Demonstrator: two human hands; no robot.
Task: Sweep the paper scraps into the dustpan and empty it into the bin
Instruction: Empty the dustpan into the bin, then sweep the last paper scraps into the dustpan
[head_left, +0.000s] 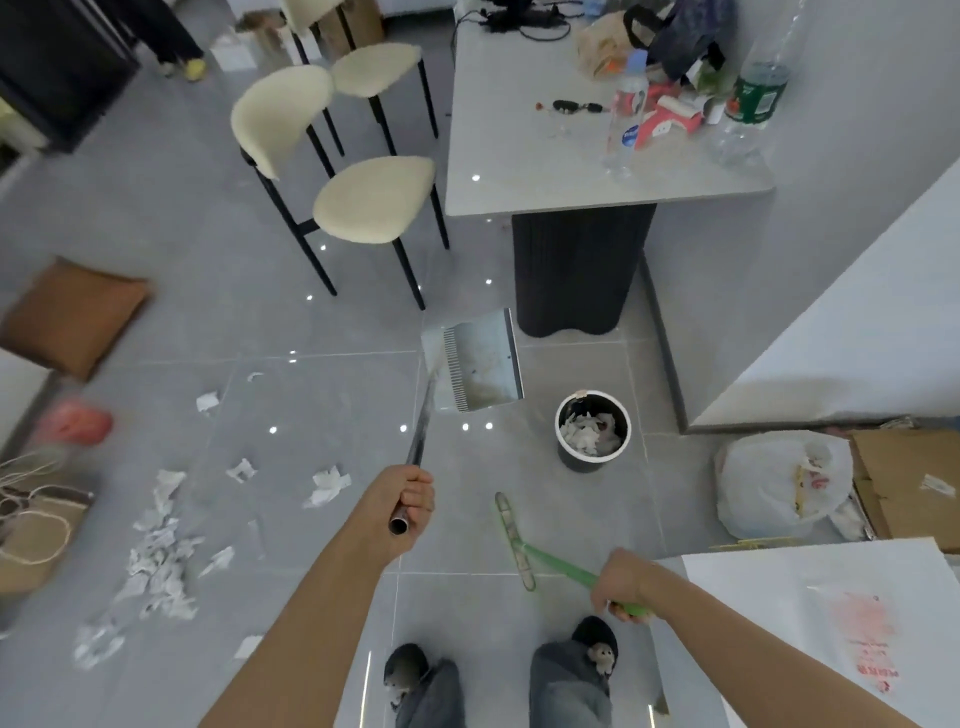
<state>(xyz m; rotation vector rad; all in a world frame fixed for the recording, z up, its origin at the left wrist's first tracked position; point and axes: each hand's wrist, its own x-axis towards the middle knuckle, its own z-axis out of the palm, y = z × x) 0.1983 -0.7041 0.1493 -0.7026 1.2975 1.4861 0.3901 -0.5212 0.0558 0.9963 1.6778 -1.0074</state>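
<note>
Two hands: left (404, 499) clamped on dustpan (475, 361) handle, right (626, 582) clamped on broom (524, 545)
Bin (592, 431): right of dustpan
Scraps (158, 551): near left floor

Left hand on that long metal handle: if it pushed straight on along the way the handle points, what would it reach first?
Probably the dustpan at the handle's far end, which the left hand holds. Beyond it stands the table's dark base, though depth is hard to judge from above.
</note>
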